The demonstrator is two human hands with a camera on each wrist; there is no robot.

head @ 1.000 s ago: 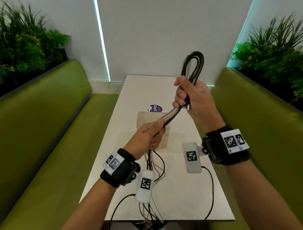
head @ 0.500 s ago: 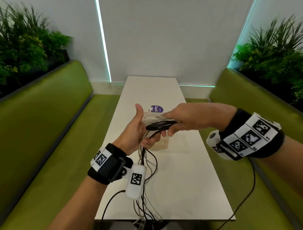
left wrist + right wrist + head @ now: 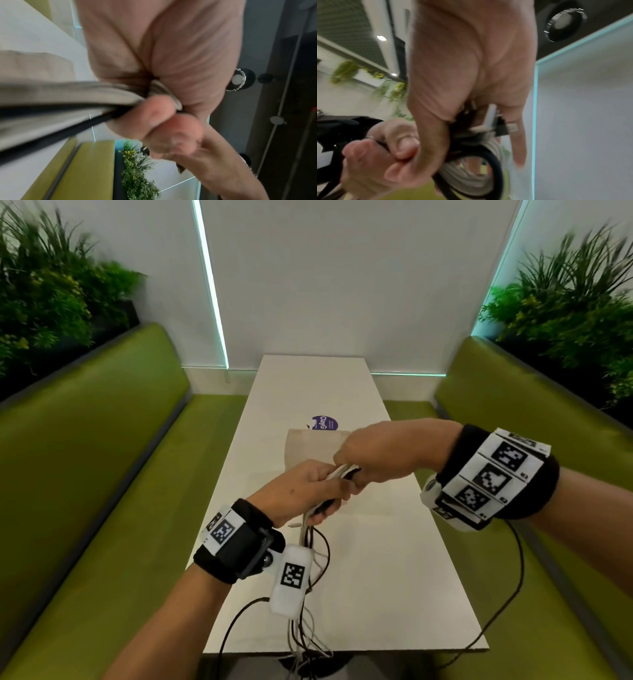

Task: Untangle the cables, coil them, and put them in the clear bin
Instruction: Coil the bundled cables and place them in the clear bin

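two hands gather the cables above the table

left side: the left hand [image 3: 301,491] curls its fingers [image 3: 145,112] round the cables [image 3: 313,537]. black and pale strands pass through the fist together; the rest hangs below it, past the near edge of the table [image 3: 394,594]. the grip appears to serve as an anchor, so the loose lengths stay bunched while the other hand works.

centre: the two hands touch above the table. the bin [image 3: 308,453] stands on the table just behind them. its opening is hard to make out; no cable shows inside it.

right side: the right hand [image 3: 383,455] holds the coil [image 3: 479,174], several black and grey turns stacked in one loop. thumb and most fingers close on the turns; one finger [image 3: 518,146] points out straight beside them. the closed grip likely keeps the turns from springing apart. a connector [image 3: 511,127] sticks out of the grip.

judgement: coiling is under way; much cable is still uncoiled, and placing in the bin is not yet done.
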